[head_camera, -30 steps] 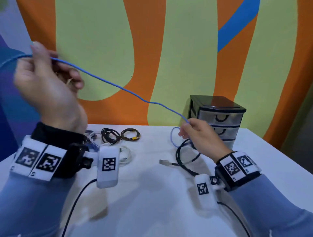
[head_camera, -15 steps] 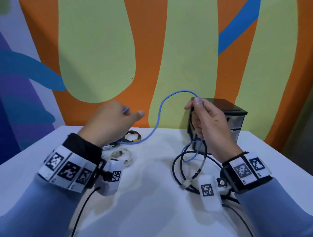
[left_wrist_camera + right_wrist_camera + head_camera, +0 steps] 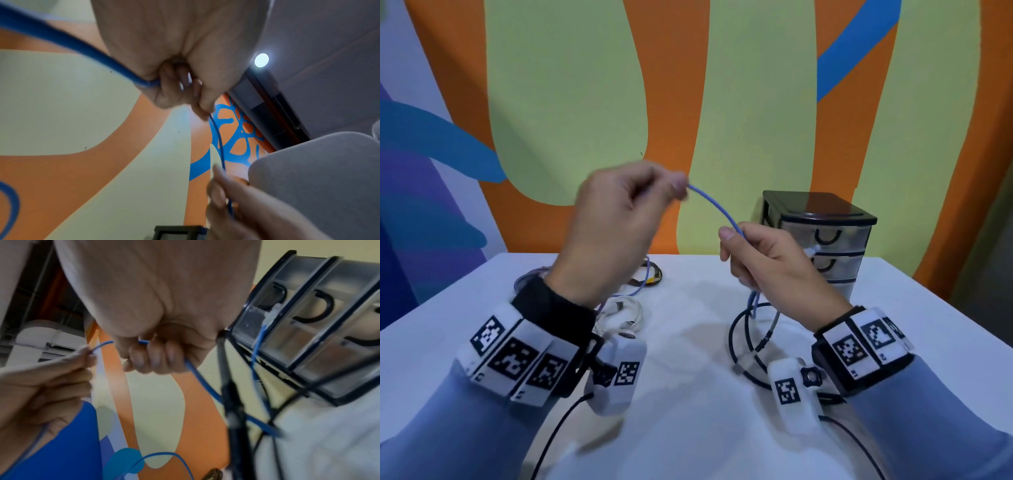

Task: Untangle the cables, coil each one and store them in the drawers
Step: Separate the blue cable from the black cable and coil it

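Both raised over white table (image 3: 688, 342): left hand (image 3: 613, 233) pinching blue cable (image 3: 717, 207) at fingertips, right hand (image 3: 763, 260) w/ fingers curled round same cable, short arc between. Rest of cable dropping below right fist near black cable (image 3: 739, 346), drawers (image 3: 825, 240) just behind. Left fingertips blurred, exact pinch hard to make out.
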Demonstrator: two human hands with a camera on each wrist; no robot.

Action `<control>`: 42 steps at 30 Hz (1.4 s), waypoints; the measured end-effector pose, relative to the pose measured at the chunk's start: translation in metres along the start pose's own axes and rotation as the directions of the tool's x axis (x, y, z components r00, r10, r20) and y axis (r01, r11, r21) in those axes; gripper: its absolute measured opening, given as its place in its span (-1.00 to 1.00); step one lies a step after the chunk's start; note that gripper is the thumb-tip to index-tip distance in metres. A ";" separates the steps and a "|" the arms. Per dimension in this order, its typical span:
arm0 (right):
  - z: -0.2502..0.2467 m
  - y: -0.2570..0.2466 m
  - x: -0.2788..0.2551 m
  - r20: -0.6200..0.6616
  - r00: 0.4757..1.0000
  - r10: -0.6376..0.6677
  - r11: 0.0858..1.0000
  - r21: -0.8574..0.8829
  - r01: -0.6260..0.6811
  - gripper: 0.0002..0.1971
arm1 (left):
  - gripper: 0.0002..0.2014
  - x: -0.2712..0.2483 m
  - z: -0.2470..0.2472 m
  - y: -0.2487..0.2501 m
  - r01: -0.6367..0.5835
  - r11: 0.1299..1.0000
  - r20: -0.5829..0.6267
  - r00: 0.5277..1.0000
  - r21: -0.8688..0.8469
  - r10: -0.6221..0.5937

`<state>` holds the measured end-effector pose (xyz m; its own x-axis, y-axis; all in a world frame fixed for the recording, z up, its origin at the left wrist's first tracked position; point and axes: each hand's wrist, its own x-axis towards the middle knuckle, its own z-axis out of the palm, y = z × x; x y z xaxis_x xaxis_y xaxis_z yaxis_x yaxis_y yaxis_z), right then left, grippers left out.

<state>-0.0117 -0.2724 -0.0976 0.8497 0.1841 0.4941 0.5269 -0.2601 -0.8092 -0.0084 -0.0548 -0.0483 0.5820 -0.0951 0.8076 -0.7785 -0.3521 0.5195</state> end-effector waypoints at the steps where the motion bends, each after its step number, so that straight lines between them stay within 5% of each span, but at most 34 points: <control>1: -0.002 0.006 0.001 0.031 0.999 0.039 0.999 -0.030 -0.038 -0.60 | -0.73 0.004 -0.006 -0.005 -0.004 0.999 -0.138 0.990 -0.046 -0.002; 5: -0.007 0.022 0.003 0.045 0.991 0.127 0.948 -0.300 -0.108 -0.68 | -0.67 0.015 -0.029 -0.024 -0.018 0.974 -0.548 0.829 -0.225 -0.112; 10: -0.014 0.023 0.005 -0.138 0.988 0.069 0.970 -0.222 -0.099 -0.82 | -0.70 0.023 -0.043 -0.042 -0.010 0.952 -0.684 0.697 -0.305 -0.212; 17: -0.018 0.026 0.008 -0.305 0.952 -0.036 0.976 -0.216 -0.033 -0.84 | -0.80 0.020 -0.035 -0.058 0.329 0.935 -0.336 0.872 -0.133 -0.355; 23: -0.014 0.013 0.009 -0.295 0.955 0.005 0.993 0.111 0.029 -0.78 | -0.81 0.012 -0.022 -0.041 0.235 0.972 -0.050 0.971 0.017 -0.234; 26: -0.014 0.005 0.007 -0.258 0.957 0.132 0.916 0.402 -0.018 -0.81 | -0.70 0.006 -0.011 -0.034 0.217 0.973 0.114 0.972 -0.083 -0.207; 30: -0.012 -0.004 0.004 -0.034 0.968 0.249 0.758 0.629 -0.173 -0.68 | -0.64 0.010 -0.012 -0.041 0.194 0.968 -0.020 0.980 -0.157 -0.200; 32: -0.009 -0.009 0.004 0.045 0.965 0.259 0.710 0.668 -0.221 -0.61 | -0.65 0.008 -0.013 -0.045 0.175 0.984 0.051 0.983 -0.018 -0.174; 35: -0.009 -0.014 0.003 0.070 0.965 0.253 0.653 0.723 -0.224 -0.61 | -0.68 0.002 -0.011 -0.042 0.117 0.990 0.164 0.978 0.077 -0.129; 42: -0.014 -0.025 0.000 0.070 0.973 0.220 0.605 0.773 -0.193 -0.60 | -0.73 0.005 -0.015 -0.038 0.070 0.995 0.011 0.998 -0.070 -0.069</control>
<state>-0.0243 -0.2794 -0.0729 0.9412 0.1887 0.2802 0.1391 0.5397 -0.8303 0.0206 -0.0281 -0.0601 0.6371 -0.0802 0.7666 -0.7504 -0.2918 0.5931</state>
